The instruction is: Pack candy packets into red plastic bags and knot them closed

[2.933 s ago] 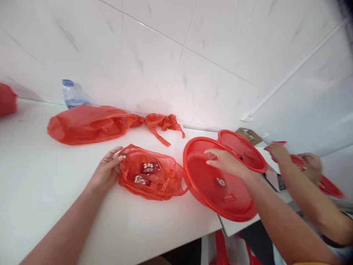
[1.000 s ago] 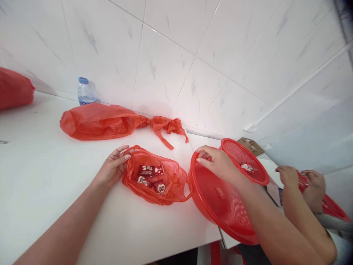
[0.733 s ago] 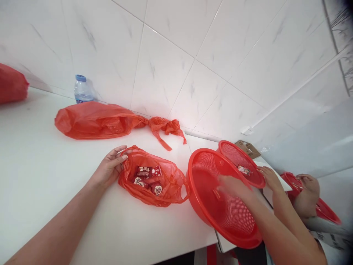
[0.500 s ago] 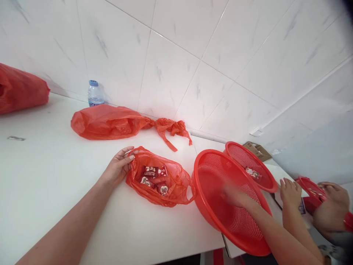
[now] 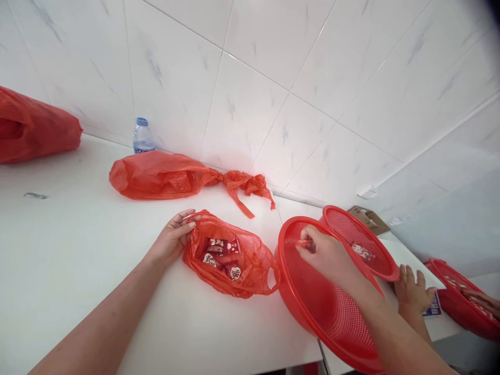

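A red plastic bag (image 5: 250,250) lies with its mouth wide at the middle of the white table, and several small red wrapped candies (image 5: 217,246) rest inside it. My left hand (image 5: 178,234) pinches the bag's left rim between thumb and fingers. To the right, my right hand (image 5: 326,255) is above a large red perforated basket (image 5: 297,297), closed with thumb and fingers together. Between those fingertips a small red wrapped piece (image 5: 303,243) pokes out; most of it is hidden.
A knotted red bag (image 5: 156,176) and a water bottle (image 5: 142,136) are along the wall. Another red bag (image 5: 42,127) lies far left. A second basket (image 5: 359,234) holds packets; beyond it are a cardboard box (image 5: 369,219), a co-worker's hand (image 5: 414,291) and a red container (image 5: 453,299).
My right hand has risen from inside the basket toward its far left rim, now with a small red piece in its fingers. My left hand keeps its hold on the bag.
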{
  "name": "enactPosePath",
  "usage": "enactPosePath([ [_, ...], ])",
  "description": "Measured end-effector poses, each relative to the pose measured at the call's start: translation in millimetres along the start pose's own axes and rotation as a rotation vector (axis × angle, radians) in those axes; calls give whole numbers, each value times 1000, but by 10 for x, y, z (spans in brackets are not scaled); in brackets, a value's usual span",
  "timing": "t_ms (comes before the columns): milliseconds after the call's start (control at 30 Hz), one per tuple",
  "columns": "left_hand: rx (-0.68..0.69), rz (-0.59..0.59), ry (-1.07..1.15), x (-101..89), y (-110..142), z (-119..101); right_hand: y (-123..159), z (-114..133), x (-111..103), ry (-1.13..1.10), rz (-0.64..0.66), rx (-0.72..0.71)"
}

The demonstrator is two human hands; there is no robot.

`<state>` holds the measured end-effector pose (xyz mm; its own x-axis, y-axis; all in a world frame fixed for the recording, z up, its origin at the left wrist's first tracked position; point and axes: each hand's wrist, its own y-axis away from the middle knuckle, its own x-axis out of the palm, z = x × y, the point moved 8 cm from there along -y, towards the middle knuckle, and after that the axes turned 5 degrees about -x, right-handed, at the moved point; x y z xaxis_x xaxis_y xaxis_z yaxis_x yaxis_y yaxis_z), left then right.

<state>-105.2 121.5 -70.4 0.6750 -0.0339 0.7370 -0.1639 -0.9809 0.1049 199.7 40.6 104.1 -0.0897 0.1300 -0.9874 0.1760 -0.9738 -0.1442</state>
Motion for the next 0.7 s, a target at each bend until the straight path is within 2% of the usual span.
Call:
enactPosePath([
  [67, -5, -6, -3, 8, 7, -9, -68, 323, -62, -87, -26, -76],
  [133, -8, -12, -14, 14, 18, -22, -152, 585, -11, -148, -4, -133],
  [200, -10, -15, -29, 13, 26, -32, -237, 750, 85, -176, 17, -168],
  [300, -16, -19, -51, 4, 27, -37, -276, 856, 181, -208, 40, -224],
  [400, -13, -28, -61, -4, 22, -43, -154, 822, 145, -223, 61, -243],
  [500, -29, -43, -74, 3, 23, -34, 71, 678, 37, -222, 68, -195],
  [600, -53, -64, -93, 4, 26, -18, 332, 453, -24, -227, 72, -108],
  [700, -54, -88, -100, -31, 21, -13, 628, 149, 33, -240, 102, 3],
])
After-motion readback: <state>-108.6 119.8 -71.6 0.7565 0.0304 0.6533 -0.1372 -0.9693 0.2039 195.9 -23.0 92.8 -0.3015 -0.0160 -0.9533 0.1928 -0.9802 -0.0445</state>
